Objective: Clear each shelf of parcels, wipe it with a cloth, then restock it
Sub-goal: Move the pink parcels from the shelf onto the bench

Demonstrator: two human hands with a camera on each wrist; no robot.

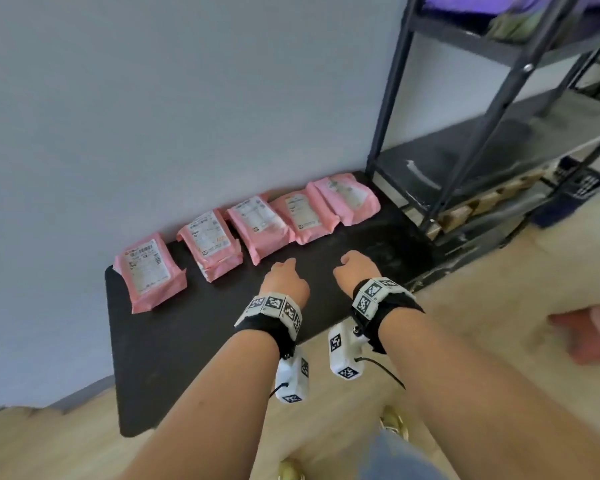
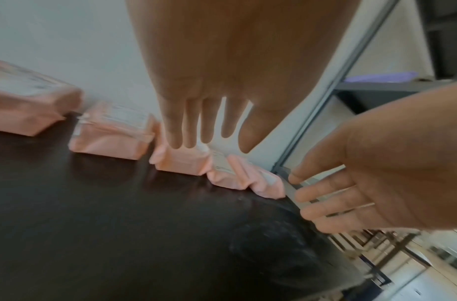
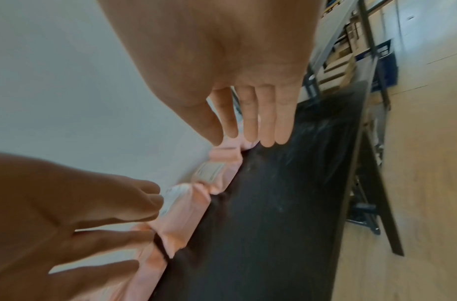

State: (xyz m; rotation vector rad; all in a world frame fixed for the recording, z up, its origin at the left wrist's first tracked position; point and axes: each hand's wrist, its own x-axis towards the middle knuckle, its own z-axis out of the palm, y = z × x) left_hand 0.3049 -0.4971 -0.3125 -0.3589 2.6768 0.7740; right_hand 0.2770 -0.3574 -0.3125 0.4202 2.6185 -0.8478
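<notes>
Seen from the head view: five pink parcels (image 1: 253,223) lined in a row on a black board (image 1: 174,348) on the floor, running from 9 o'clock up toward 1 o'clock along the grey wall (image 1: 153,98). At 2 o'clock, a dark metal shelf rack (image 1: 471,133), its lower shelf bare, something purple and blurred on the upper one. Left hand (image 1: 284,280) and right hand (image 1: 355,268) reached side by side over the board, just short of the middle parcels, touching none of them; fingers hidden from this angle behind the knuckles. Marker-covered bands and small white camera boxes strapped at both wrists.

Shown only by the wrist views: fingers of both hands straight and slightly spread, holding nothing. In the left wrist view, left hand (image 2: 222,81) pointed at the parcels (image 2: 111,134), right hand (image 2: 376,183) at 3 o'clock, palm exposed. In the right wrist view, right hand (image 3: 235,71) extended above the far parcels (image 3: 186,205), left hand (image 3: 62,213) at 8 o'clock. Shown only there too: cardboard boxes and a blue crate beyond the rack, blurred.
</notes>
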